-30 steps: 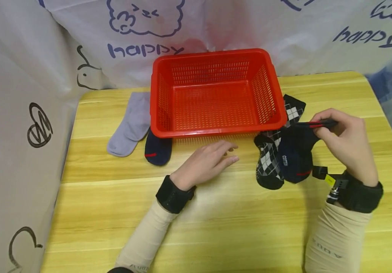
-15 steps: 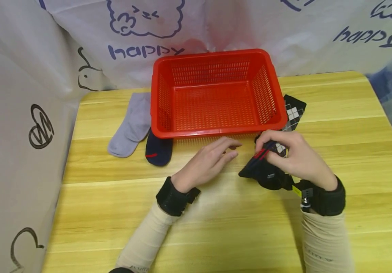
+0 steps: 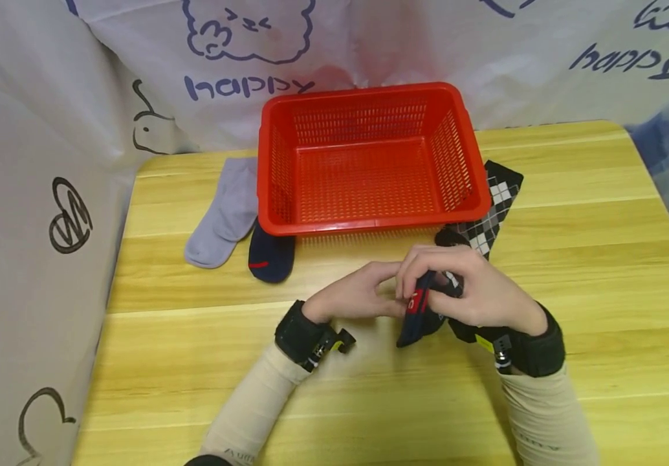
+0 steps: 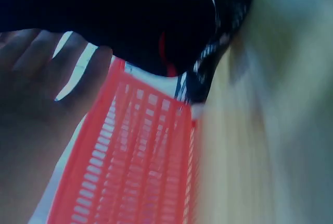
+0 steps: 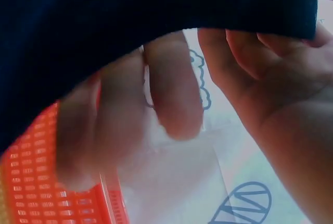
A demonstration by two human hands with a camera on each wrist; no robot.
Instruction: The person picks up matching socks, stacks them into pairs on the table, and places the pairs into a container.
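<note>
In the head view my right hand (image 3: 474,285) pinches a dark navy sock (image 3: 416,320) with a red patch, thumb on one side and fingers on the other. My left hand (image 3: 360,294) reaches in from the left, its fingers fairly straight. Its thumb meets the sock's left edge, and its fingertips are hidden behind the right hand. Blurred left fingers (image 5: 174,94) stretch behind the sock in the right wrist view. Black argyle socks (image 3: 500,191) lie right of the basket, partly covered by the right hand.
A red plastic basket (image 3: 369,228) stands at the table's back with nothing inside. To its left lie a grey-lilac sock (image 3: 220,217) and another navy sock (image 3: 272,255), partly under the basket. A white printed cloth (image 3: 416,45) hangs behind the wooden table (image 3: 369,414).
My right hand has lifted the navy sock off the argyle socks and carried it left, toward the table's middle. My left hand has shifted slightly nearer the front and met it.
</note>
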